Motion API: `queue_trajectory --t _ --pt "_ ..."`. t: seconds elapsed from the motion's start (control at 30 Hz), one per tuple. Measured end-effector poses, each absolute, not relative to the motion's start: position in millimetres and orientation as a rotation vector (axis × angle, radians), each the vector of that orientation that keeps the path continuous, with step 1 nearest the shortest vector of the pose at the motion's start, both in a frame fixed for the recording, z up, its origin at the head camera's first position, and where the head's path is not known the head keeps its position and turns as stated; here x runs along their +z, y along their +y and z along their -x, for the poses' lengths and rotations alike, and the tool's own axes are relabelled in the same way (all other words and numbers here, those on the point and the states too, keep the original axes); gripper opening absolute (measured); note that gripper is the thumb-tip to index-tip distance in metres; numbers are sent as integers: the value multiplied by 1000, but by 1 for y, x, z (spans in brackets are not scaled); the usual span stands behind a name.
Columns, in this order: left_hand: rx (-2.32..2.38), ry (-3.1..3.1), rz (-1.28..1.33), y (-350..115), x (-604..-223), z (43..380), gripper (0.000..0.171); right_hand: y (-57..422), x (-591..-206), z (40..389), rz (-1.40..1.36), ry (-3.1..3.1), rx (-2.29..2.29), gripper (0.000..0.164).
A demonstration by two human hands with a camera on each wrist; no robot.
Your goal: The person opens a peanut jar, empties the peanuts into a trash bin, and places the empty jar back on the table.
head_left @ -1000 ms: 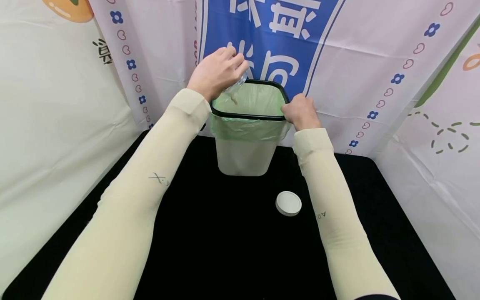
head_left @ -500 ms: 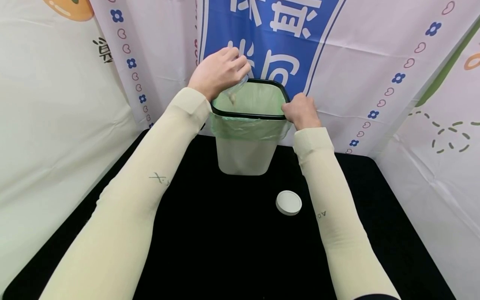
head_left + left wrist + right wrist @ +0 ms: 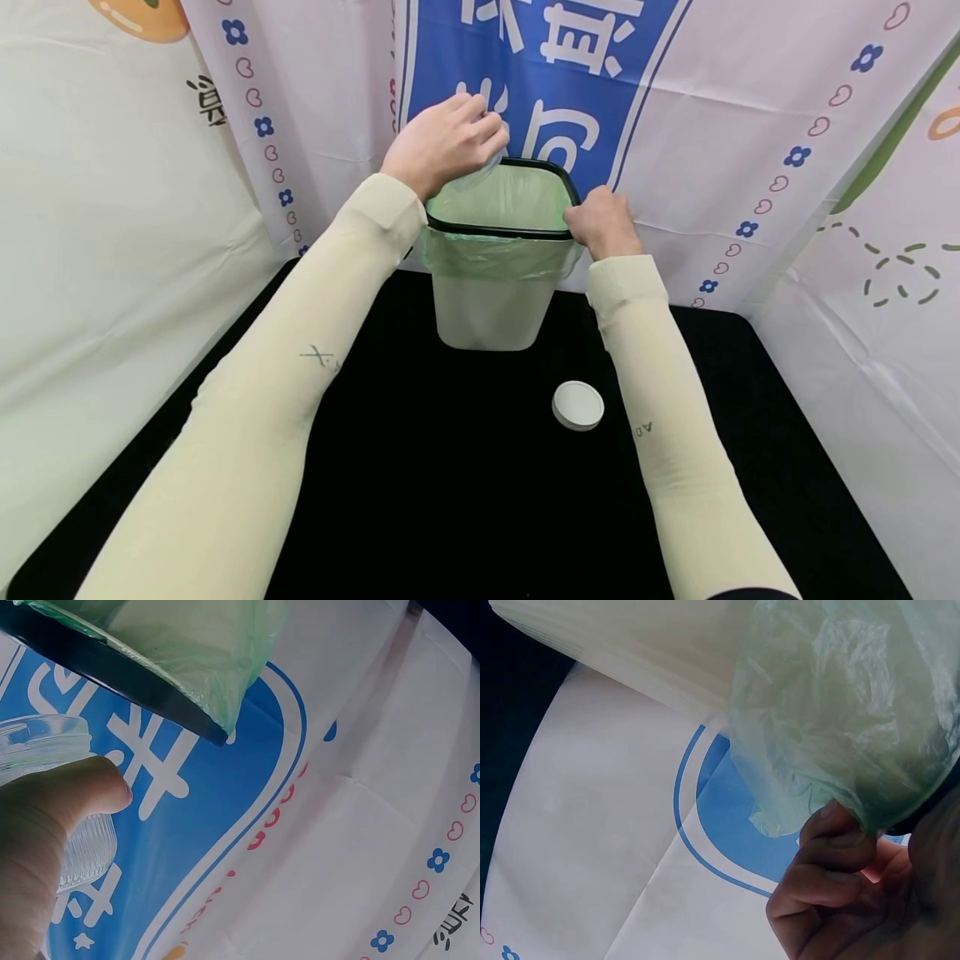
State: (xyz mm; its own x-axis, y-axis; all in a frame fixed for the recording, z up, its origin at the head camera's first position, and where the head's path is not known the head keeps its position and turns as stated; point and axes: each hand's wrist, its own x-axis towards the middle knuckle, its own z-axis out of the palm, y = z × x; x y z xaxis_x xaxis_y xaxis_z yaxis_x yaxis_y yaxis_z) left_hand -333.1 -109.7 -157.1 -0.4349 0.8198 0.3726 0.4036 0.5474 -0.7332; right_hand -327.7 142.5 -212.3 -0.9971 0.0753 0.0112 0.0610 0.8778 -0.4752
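My left hand (image 3: 448, 143) grips a clear ribbed jar (image 3: 91, 851) over the left part of a bin (image 3: 491, 312). The jar is uncapped and tipped, and most of it hides behind the fingers in the head view. In the left wrist view, the thumb lies across the jar below its threaded neck. A green bag (image 3: 498, 260) lines the bin and folds over its black rim (image 3: 501, 232). At the bin's right side, my right hand (image 3: 604, 223) holds the rim, fingers curled at the bag's edge.
A round white lid (image 3: 577, 406) lies on the black table (image 3: 435, 475), in front of the bin and beside the right forearm. Behind the bin hangs a printed cloth (image 3: 720, 108) with a blue panel. Pale cloth walls flank the table on both sides.
The left hand has shifted slightly to the right with the jar, and less of the jar shows. A small brownish bit seen at the jar earlier is out of sight. The right hand stays put.
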Motion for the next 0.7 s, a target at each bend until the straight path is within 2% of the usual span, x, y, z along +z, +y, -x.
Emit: queue_trajectory --t 0.7 --pt "738 -2112 932 -107 -155 329 42 143 -212 327 113 -3015 759 21"
